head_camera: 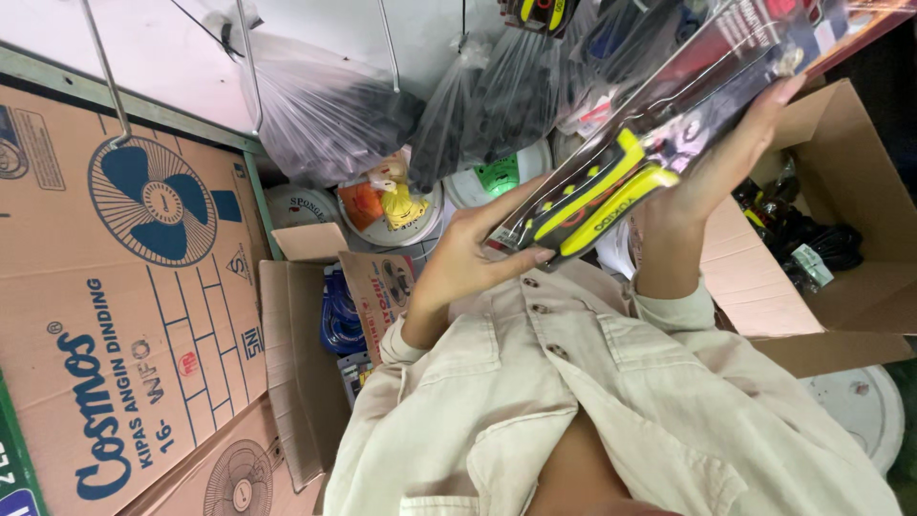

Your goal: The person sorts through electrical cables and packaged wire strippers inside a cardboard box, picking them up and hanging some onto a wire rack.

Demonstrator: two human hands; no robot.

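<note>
Both my hands hold a long clear blister pack [669, 105] containing a tool with yellow and black handles [597, 196]. My left hand [468, 253] grips the pack's lower end, thumb pressed just under the handles. My right hand [721, 158] supports it from the right side, fingers stretched up along the pack's back. The pack tilts up toward the top right, above the front of my beige buttoned shirt [611, 401].
A big cardboard carton with a fan drawing [124, 315] fills the left. A small open carton with a blue item [330, 315] lies below grey plastic bags [325, 105]. An open carton holding black cables [841, 239] sits at right. Round white packs [387, 220] lie in the middle.
</note>
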